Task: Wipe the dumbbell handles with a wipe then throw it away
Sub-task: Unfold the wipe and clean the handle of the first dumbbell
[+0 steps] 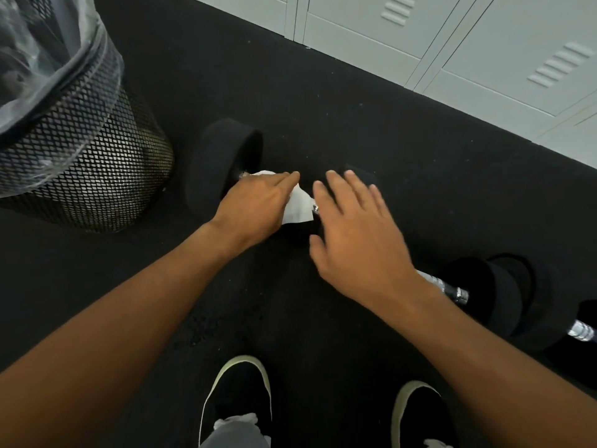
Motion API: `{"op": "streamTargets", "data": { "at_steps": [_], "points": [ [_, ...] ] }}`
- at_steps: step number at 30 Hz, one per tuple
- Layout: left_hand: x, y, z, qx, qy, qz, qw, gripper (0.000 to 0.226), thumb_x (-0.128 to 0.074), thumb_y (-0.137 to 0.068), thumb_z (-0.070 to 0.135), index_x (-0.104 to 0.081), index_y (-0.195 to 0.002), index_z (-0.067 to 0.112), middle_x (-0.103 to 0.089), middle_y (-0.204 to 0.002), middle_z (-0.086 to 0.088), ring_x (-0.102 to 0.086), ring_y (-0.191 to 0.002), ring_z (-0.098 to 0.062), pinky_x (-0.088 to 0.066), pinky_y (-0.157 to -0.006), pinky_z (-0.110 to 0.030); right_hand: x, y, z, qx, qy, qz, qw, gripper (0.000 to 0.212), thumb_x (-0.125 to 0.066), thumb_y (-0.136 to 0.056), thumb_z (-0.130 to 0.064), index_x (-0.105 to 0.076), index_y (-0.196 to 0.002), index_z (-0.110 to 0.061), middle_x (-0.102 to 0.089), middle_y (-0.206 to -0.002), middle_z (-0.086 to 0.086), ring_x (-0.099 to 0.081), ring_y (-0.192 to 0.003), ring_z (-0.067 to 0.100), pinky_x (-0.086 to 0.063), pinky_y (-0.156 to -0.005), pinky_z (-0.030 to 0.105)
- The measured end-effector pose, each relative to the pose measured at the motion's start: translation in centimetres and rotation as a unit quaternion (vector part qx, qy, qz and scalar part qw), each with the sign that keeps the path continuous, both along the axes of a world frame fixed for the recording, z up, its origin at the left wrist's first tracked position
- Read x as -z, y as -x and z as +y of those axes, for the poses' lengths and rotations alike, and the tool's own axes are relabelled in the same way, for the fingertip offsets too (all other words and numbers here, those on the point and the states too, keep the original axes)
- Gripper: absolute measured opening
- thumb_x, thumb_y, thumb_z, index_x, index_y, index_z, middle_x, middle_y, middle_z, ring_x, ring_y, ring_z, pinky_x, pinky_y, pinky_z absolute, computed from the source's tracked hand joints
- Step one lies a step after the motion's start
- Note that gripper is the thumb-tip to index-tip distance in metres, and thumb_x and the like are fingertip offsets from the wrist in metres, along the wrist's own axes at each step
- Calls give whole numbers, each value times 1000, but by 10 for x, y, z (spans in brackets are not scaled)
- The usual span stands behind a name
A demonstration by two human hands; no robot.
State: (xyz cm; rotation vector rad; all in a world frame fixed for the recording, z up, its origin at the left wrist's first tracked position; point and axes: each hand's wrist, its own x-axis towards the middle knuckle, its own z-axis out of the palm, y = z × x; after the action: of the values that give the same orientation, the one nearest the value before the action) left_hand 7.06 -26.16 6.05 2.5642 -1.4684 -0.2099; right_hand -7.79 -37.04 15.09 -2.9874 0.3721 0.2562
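Note:
A black dumbbell [223, 160] lies on the dark floor in the middle of the view. A white wipe [298, 205] is draped over its metal handle. My left hand [258, 198] lies on the wipe and the handle, fingers wrapped over them. My right hand [358, 231] hovers over the dumbbell's right end with fingers spread and straight, hiding that weight; whether it touches is unclear. A second dumbbell [504, 299] with a silver handle lies at the right. A black mesh bin [90, 163] with a clear liner stands at the left.
Grey lockers [452, 43] line the far edge of the black rubber floor [323, 108]. My two black shoes [239, 396] are at the bottom of the view. The bin stands close to the left weight of the first dumbbell.

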Motion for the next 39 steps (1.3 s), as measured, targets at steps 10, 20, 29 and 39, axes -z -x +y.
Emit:
{"op": "streamTargets", "data": {
  "at_steps": [10, 20, 29, 39],
  "points": [
    [22, 35, -2, -51, 35, -57, 996, 46, -50, -100, 26, -51, -141, 6, -53, -145, -14, -46, -138, -29, -37, -113, -49, 7, 24, -44, 71, -14, 73, 995, 90, -48, -91, -65, -2, -158, -27, 1, -167, 1, -2, -153, 22, -13, -123, 44],
    [46, 38, -3, -82, 33, -21, 996, 52, -27, -103, 25, -41, -146, -1, -46, -149, -22, -37, -143, -35, -29, -118, -52, 28, 21, -37, 86, -41, 63, 993, 93, -49, -91, -63, 5, -158, -26, 10, -166, 2, 5, -153, 19, -10, -124, 44],
    [47, 34, -1, -45, -7, -46, 998, 54, -33, -100, 22, -34, -151, 2, -39, -154, -19, -31, -146, -34, -25, -120, -54, 39, 21, -30, 93, -23, 43, 994, 95, -53, -93, -57, 6, -158, -22, 8, -166, 7, 4, -153, 24, -12, -123, 45],
    [23, 1, -31, 34, -87, -10, 996, 49, -37, -95, 25, -49, -139, 7, -57, -139, -10, -49, -134, -26, -24, -117, -56, 54, 19, -23, 106, 3, 21, 994, 97, -57, -92, -50, 4, -158, -13, 6, -165, 15, 1, -152, 32, -11, -122, 50]
  ]
}}
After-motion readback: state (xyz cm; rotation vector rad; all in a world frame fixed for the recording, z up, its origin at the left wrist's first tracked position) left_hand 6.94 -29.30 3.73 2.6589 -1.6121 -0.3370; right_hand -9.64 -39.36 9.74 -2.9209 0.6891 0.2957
